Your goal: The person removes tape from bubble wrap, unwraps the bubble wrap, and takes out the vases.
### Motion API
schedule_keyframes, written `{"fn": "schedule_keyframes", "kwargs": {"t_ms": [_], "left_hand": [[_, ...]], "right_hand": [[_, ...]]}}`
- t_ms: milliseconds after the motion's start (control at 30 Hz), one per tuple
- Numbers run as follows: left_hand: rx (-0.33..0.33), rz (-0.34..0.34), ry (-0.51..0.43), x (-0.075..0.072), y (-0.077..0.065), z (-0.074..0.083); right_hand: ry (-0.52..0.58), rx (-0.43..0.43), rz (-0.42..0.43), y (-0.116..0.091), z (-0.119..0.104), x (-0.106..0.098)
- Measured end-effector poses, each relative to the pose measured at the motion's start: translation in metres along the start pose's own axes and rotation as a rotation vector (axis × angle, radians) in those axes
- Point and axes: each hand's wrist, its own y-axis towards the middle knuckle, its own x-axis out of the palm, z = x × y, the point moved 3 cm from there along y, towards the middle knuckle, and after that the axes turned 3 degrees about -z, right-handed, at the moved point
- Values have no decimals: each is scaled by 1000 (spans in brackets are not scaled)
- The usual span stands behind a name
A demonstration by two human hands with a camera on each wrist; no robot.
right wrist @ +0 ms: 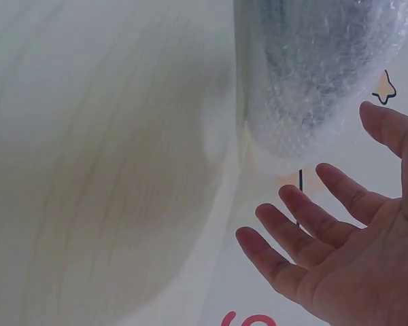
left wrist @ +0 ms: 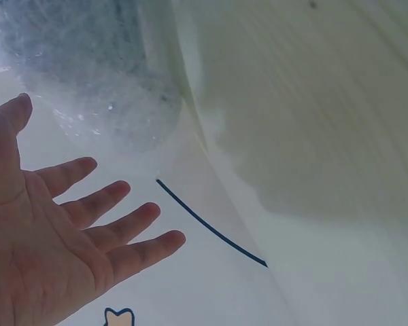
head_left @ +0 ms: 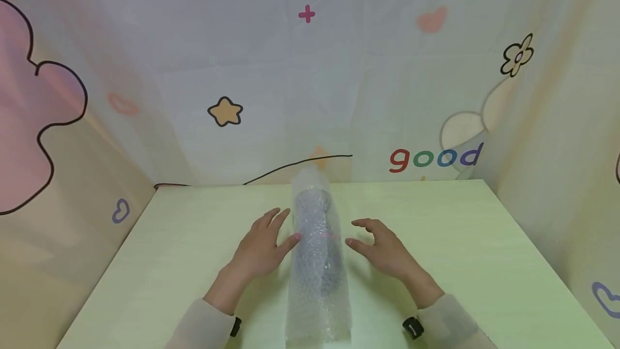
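A long bundle in clear bubble wrap (head_left: 315, 246) lies on the table between my two hands, running away from me. Something dark and greyish shows through the wrap, but its kind is hidden. My left hand (head_left: 261, 244) hovers at the bundle's left side with fingers spread. Its thumb tip overlaps the wrap's edge in the head view; whether it touches, I cannot tell. On the other side, my right hand (head_left: 382, 246) stands apart from the bundle, its fingers loosely bent and holding nothing. Both wrist views show spread fingers beside the bubble wrap.
The pale table (head_left: 416, 209) meets a printed cloth backdrop (head_left: 271, 69) at its far edge. Cloth also hangs along the left and right sides. A dark band or device (head_left: 413, 328) shows at my right wrist.
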Motion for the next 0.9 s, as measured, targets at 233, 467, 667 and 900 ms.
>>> {"fn": "schedule_keyframes", "kwargs": {"t_ms": [233,467,667,900], "left_hand": [[21,18,-3,-5,-6,18],[41,5,-20,-5,-10,36],[70,-11,-35,-2,-12,43],[88,-45,-69,2,-14,53]], "right_hand": [[15,-49,14,-1,-11,4],[48,-110,25,-3,-21,9],[67,-139,22,-5,-27,11],[102,-183,-7,-5,-31,14]]}}
